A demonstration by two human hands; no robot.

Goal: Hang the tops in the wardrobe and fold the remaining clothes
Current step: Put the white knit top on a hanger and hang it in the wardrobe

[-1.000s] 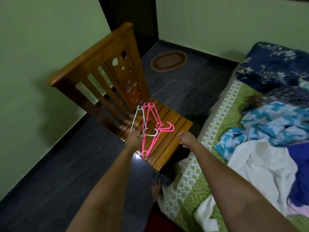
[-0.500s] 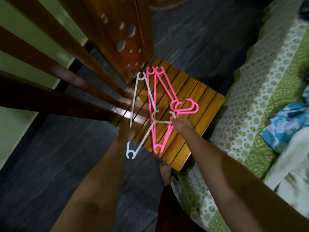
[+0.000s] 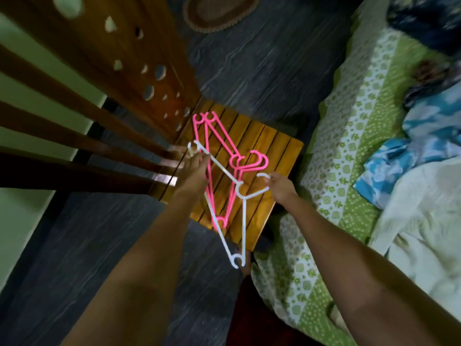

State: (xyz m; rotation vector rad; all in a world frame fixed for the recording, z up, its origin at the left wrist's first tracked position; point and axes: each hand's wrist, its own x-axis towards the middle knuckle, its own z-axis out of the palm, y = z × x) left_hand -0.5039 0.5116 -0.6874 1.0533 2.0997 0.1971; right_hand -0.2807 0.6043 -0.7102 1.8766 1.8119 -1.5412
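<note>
Overhanging chair seat edge: white hanger.

white hanger: lifted off pink hangers | right hand now grips hook
</note>
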